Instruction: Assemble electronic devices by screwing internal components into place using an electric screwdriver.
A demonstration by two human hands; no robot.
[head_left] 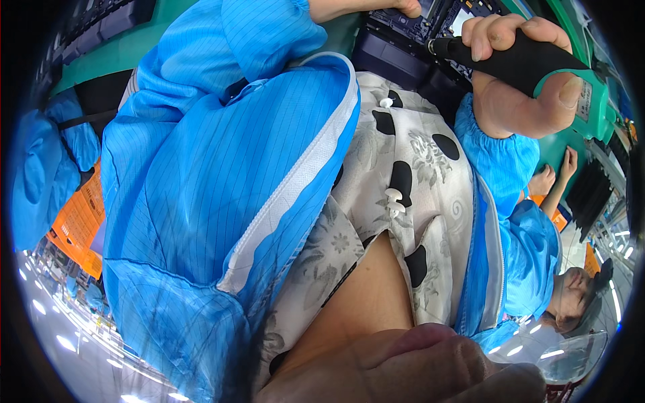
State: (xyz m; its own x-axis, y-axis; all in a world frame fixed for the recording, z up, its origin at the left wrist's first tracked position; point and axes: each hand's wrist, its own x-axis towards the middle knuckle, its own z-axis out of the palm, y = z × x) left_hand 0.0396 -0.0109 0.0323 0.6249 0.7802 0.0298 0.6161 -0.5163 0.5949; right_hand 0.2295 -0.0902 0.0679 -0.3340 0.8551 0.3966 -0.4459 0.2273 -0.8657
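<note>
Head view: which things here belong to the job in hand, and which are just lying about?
In the job:
- black screwdriver, in the right hand
- circuit board, beside the left hand
- dark casing

Apparently lying about:
- orange printed sheet, left
- purple-black units, upper left

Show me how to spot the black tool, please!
Find the big blue jacket, then follow its sleeve on the right side up to the cuff. Just past the cuff, the right hand wraps around the black tool. It has a thick handle narrowing to a small shiny tip, unlike the wide, dark purple frame beyond that tip.
</note>
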